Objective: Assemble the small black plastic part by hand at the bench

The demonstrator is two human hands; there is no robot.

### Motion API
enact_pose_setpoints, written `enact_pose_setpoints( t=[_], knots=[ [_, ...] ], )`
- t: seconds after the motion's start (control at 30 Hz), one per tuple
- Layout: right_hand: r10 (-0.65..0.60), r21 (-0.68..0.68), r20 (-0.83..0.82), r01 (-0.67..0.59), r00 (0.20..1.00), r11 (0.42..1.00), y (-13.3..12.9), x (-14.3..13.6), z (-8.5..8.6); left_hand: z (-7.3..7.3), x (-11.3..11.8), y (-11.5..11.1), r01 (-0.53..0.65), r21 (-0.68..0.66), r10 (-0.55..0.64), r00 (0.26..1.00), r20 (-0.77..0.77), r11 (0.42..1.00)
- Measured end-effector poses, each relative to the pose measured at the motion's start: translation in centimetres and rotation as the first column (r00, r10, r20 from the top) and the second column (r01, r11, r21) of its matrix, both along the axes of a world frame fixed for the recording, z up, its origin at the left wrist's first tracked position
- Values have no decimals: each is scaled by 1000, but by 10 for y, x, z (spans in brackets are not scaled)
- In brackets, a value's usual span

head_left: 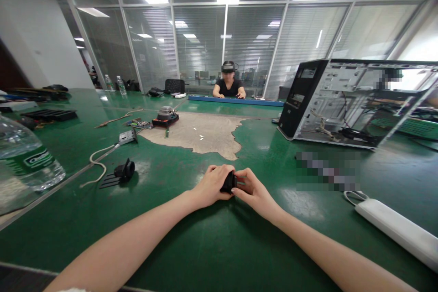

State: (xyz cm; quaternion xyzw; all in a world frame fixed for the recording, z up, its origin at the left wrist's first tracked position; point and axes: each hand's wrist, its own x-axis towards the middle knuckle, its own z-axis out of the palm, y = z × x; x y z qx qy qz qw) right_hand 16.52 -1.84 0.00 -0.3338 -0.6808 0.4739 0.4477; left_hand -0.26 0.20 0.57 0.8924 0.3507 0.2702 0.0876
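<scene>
A small black part (227, 183) is held between both hands, low over the green table (191, 242). My left hand (214, 183) wraps round its left side, covering much of it. On its right side, the fingertips and thumb of my right hand (252, 191) press against it. Another black part with a round end and thin prongs (125, 171) lies on the table to the left. Behind the hands, a bare beige patch (208, 132) shows in the green surface.
An open computer case (303, 100) stands at the right, with a white power strip (397, 226) nearer. At the left are a water bottle (30, 159), a metal piece with a cable (127, 137) and a cooler (166, 116). A person (229, 84) sits across the table.
</scene>
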Motion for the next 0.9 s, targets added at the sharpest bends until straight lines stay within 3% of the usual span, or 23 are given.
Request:
enact_pose_setpoints(
  t=[0.1,0.37,0.53,0.9],
  knots=[
    [-34,35,-21,35,999,999,1,0,-1,-1,0,0,1,10,-1,1000,14,1000],
    [-57,-56,32,59,998,997,3,-1,1,-1,0,1,1,23,-2,1000,12,1000],
    [27,-22,3,-27,1000,999,0,1,1,0,0,0,16,15,-17,1000,6,1000],
    [-63,-52,50,65,997,996,4,0,1,0,1,2,9,16,-9,1000,8,1000]
  ],
)
